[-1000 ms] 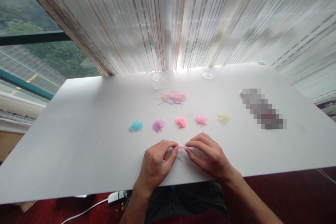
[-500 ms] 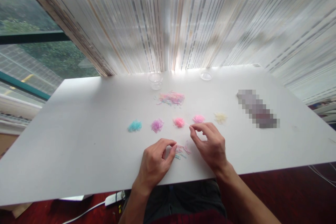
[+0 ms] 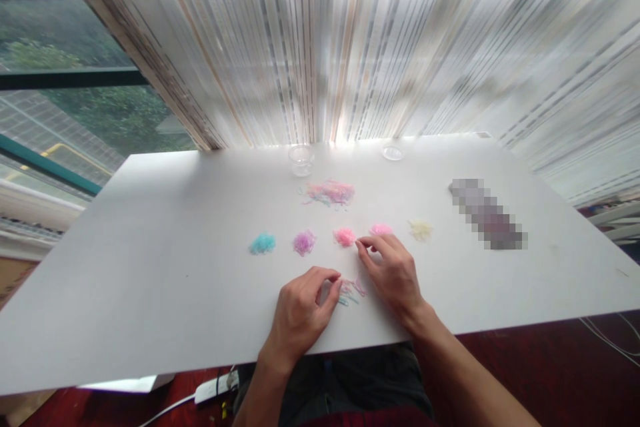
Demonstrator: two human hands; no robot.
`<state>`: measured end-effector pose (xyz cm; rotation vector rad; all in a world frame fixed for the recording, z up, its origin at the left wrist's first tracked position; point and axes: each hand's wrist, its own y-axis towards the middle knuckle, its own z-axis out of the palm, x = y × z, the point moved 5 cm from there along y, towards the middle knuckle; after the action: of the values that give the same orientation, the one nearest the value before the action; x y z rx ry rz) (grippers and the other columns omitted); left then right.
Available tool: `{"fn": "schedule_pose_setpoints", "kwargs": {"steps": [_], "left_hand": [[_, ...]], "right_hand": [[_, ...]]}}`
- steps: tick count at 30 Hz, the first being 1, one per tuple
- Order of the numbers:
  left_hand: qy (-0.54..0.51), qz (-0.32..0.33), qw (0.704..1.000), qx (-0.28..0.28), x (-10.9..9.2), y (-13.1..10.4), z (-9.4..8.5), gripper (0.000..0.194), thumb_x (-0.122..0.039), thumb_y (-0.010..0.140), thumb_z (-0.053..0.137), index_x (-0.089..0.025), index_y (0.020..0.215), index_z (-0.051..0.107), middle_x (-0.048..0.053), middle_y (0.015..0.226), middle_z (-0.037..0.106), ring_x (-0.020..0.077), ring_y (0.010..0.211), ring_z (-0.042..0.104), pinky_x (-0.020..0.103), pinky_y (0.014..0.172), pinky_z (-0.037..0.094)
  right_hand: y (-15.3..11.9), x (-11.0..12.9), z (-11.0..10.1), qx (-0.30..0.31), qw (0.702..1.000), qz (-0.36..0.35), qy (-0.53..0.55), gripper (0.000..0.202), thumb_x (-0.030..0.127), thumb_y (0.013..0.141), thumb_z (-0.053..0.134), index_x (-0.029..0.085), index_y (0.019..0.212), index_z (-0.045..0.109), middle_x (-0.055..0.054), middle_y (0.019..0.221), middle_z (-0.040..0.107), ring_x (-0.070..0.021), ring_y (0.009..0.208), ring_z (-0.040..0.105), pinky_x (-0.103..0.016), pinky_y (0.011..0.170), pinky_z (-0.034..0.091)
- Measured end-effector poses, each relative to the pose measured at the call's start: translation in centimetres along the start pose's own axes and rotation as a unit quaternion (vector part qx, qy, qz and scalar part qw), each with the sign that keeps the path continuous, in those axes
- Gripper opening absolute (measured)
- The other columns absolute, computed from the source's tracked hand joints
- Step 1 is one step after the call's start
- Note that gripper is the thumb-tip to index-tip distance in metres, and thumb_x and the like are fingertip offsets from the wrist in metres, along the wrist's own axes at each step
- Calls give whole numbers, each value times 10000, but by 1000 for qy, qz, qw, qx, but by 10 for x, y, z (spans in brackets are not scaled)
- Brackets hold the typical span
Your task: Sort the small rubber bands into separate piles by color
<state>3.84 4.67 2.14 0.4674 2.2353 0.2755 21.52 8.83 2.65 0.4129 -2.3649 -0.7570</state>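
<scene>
Head view, coral-pink pile [image 3: 344,237], thin tangled strands, right hand [image 3: 357,243] just beside

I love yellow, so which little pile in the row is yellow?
The pale yellow pile of thin pieces, last on the right; the others are the turquoise pile, purple pile, coral-pink pile and light-pink pile.

Soft daylight through striped curtain [image 3: 350,47]

The left hand [image 3: 304,310] hung curled by the worktop's [image 3: 165,320] near edge, thumb to forefinger; the right hand [image 3: 393,277] pinched farther in.
</scene>
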Motion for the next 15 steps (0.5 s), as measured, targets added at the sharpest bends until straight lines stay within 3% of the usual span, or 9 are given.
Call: {"fn": "schedule_pose_setpoints", "kwargs": {"steps": [5,8,15], "left_hand": [[-3,-7,1000,5,1,-1,0,102,-234,1004,587,-207,1012,685,29,923,764,157,745,708,255,683,562],[2,-5,1000,7,0,-1,0,99,-240,1004,590,-208,1004,683,29,922,763,154,728,703,258,685,564],[11,1,1000,1,0,-1,1,85,-229,1002,590,-207,992,672,25,925,760,160,748,709,257,673,559]], "right_hand": [[8,-14,-24,-45,999,21,-23,133,247,1000,615,210,916,710,-38,807,724,-197,714,638,-339,709,528],[9,-31,-34,-41,997,55,-46,194,325,996,617,214,874,717,-35,768,712,-203,679,632,-345,661,509],[2,-45,-33,-32,995,75,-63,245,381,993,612,209,860,724,-36,760,706,-208,675,623,-355,678,491]]}}
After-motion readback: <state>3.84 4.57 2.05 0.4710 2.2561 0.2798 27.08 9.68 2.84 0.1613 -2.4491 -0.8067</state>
